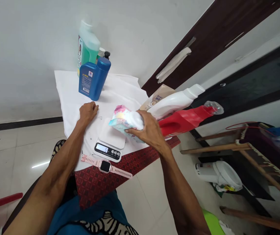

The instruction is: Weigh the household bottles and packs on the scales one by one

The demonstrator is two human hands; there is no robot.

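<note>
My right hand (149,130) is wrapped round a pastel-printed pouch (123,120), holding it tilted just over the platform of a small white kitchen scale (110,141). The scale's display is lit. My left hand (88,111) rests on the white cloth (68,98) to the left of the scale, fingers curled into a loose fist with nothing visible in them. A pink smartwatch (105,165) lies flat in front of the scale, near the table's front edge.
A blue bottle (93,79) and a green bottle (87,45) stand at the back by the wall. A white bottle (176,100), a red bottle (186,118) and a brown pouch (157,96) lie at the right. Wooden furniture (252,153) stands to the right on the tiled floor.
</note>
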